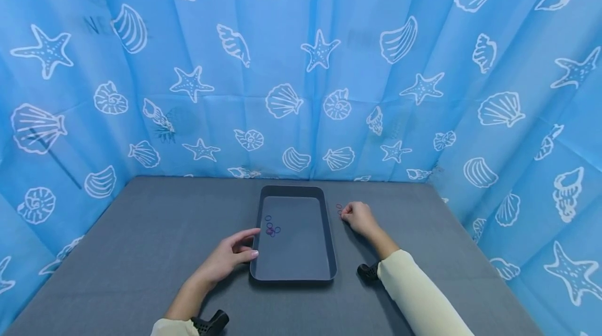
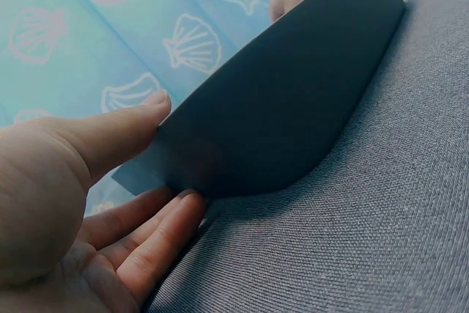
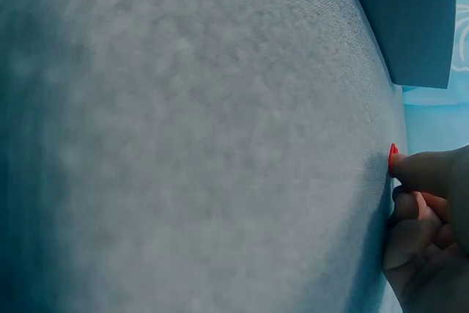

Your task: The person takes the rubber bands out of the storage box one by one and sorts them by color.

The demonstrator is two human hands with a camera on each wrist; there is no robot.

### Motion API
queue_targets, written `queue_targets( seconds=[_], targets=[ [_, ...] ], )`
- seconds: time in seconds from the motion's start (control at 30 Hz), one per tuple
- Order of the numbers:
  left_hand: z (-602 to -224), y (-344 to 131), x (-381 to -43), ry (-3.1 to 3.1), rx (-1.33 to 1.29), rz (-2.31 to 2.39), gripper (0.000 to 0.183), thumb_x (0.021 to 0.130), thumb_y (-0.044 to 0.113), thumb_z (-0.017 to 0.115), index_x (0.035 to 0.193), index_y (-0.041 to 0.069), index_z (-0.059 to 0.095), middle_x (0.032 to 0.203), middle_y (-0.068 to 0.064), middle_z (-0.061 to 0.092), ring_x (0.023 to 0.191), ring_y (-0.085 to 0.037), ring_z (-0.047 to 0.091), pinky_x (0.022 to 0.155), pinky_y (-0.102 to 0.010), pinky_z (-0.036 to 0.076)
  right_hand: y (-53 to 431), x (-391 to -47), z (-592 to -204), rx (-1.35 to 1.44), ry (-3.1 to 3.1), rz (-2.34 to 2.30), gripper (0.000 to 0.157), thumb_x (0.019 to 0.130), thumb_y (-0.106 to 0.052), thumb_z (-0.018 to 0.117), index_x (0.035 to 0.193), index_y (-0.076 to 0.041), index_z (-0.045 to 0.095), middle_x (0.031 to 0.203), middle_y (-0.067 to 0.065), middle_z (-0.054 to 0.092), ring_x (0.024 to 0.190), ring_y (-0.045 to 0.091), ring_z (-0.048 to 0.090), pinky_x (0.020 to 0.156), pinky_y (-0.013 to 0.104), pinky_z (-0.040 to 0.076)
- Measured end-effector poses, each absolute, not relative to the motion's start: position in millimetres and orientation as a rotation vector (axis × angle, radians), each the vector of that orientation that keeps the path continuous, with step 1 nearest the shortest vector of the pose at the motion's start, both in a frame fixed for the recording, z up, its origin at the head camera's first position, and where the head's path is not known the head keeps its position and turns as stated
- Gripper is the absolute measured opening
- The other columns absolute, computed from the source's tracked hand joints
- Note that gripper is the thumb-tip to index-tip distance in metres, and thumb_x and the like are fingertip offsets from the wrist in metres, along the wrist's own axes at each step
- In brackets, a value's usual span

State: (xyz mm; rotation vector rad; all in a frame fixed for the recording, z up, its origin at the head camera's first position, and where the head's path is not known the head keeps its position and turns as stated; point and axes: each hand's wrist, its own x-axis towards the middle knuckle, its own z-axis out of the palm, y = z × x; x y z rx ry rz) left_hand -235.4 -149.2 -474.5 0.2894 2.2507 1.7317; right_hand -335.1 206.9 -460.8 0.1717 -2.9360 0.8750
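A dark grey rectangular tray [image 1: 293, 275] sits on the table, with several small purple loops that look like rubber bands [image 1: 269, 226] inside near its left wall. My left hand [image 1: 226, 257] is at that wall; in the left wrist view its fingers [image 2: 165, 243] touch the outer side and the thumb [image 2: 121, 133] reaches the rim. To the right of the tray, my right hand [image 1: 359, 218] is low over the cloth. Its thumb and finger pinch a red rubber band [image 3: 393, 150] in the right wrist view. A thin red loop [image 1: 338, 206] lies beside the fingertips.
Grey cloth [image 1: 188, 210] covers the table. A blue curtain [image 1: 301, 132] with white shells and starfish hangs behind it and along both sides. Black wrist devices [image 1: 368, 272] sit at the cuffs of both light sleeves.
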Motion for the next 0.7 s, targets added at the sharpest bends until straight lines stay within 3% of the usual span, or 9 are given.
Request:
queue_targets(
  seconds=[0.4, 0.7],
  targets=[
    [-476.4, -148.4, -235.3, 2.250, 0.287, 1.732, 0.052, 0.079, 0.027, 0.061, 0.127, 0.024, 0.042, 0.130, -0.011, 0.037, 0.096, -0.020, 0.052, 0.080, -0.041, 0.043, 204.8, -335.3, -463.0, 0.077, -2.931, 0.862, 0.011, 0.077, -0.012, 0.064, 0.068, -0.009, 0.061, 0.064, -0.002, 0.056, 0.056, 0.012, 0.048, 0.051, 0.027, 0.039],
    [-473.6, -149.1, -235.2, 2.247, 0.256, 1.731, 0.051, 0.079, 0.028, 0.062, 0.127, 0.025, 0.043, 0.129, -0.011, 0.038, 0.093, -0.019, 0.053, 0.080, -0.041, 0.043, 203.7, -336.8, -460.7, -0.023, -2.829, 0.973, 0.012, 0.080, -0.015, 0.057, 0.071, -0.008, 0.062, 0.068, 0.000, 0.059, 0.060, 0.015, 0.051, 0.052, 0.029, 0.039]
  ],
)
